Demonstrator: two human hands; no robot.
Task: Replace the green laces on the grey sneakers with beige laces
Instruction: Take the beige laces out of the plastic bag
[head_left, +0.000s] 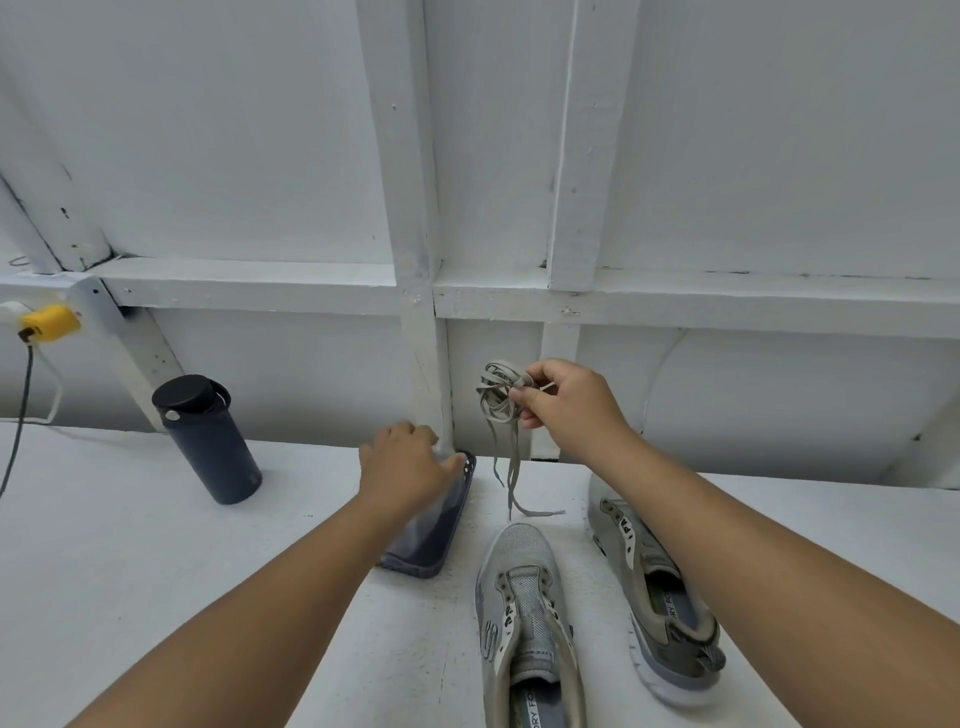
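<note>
While our right hand pinches the bundle of laces up off the table, the step in hand looks like sorting out that bundle, and we should do it slowly. Both sneakers appear to have bare eyelets, so we judge the old laces are already out. The bundle's colour reads greyish-olive, and we cannot tell whether it is the green set or the beige.

Largest first: the table carries everything. Below our right forearm lies the right sneaker, its long axis running away from us, toe towards the wall. Below and left of the right hand stands the left sneaker, toe likewise pointing to the wall, heel towards us. Our left hand rests curled over the far end of a dark phone, holding it, with a dark bottle well to its left.

The laces hang as a coiled knot at the fingertips, two loose tails dropping straight down, their tips brushing the table just beyond the left sneaker's toe. We would free the left hand, find one tip, and draw it out without tightening the tangle.
</note>
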